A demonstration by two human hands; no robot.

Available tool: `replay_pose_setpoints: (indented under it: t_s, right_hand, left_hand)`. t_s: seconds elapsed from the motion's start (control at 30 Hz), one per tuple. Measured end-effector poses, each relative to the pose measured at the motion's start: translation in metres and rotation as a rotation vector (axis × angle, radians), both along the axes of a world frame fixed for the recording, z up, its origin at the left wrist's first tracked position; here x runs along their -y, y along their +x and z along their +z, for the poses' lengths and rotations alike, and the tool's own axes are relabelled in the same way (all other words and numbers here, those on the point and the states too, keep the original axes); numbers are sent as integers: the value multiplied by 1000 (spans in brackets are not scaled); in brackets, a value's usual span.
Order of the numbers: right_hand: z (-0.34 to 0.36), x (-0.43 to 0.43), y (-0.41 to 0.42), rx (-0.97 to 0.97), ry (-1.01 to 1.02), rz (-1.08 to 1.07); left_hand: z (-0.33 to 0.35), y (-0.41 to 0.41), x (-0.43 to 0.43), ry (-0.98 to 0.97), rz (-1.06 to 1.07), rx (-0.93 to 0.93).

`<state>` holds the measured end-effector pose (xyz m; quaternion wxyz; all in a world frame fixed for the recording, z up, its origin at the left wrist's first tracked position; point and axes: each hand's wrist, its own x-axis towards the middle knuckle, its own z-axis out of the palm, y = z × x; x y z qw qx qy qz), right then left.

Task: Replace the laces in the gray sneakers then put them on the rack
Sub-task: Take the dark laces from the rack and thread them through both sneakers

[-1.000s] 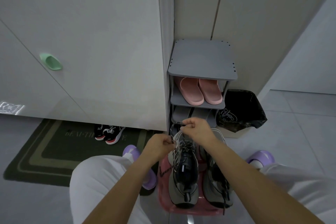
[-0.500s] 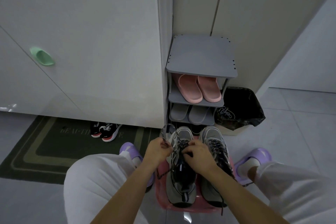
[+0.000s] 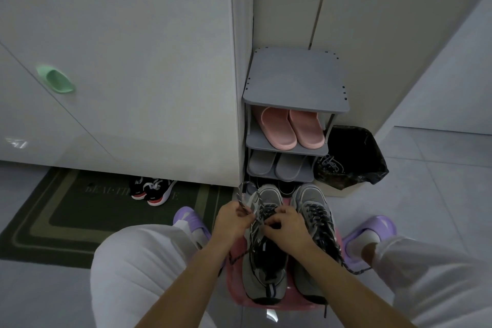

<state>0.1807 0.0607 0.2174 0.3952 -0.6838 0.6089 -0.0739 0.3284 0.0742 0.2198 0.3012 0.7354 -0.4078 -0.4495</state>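
Low in the centre of the frame, the gray sneakers (image 3: 310,205) sit side by side on a pink stool (image 3: 235,285), just in front of the rack (image 3: 292,80). The left hand (image 3: 233,221) pinches a loop of lace (image 3: 242,196). The right hand (image 3: 287,229) pinches it at the eyelets. The cord looks limp and light, so it is probably best held near its tip. The shoes should lift easily by the heel.

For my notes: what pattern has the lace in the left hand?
The lace is dark with pale flecks; head view.
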Motion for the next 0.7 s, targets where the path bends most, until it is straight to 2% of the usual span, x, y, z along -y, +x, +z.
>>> replay_pose_setpoints:
  t_s: [0.37, 0.7]
  right_hand:
    - [6, -3, 0, -18, 22, 18]
    - [6, -4, 0, -49, -1, 47]
  left_hand:
    - [-6, -6, -4, -53, -4, 112]
    - [-11, -11, -6, -22, -18, 64]
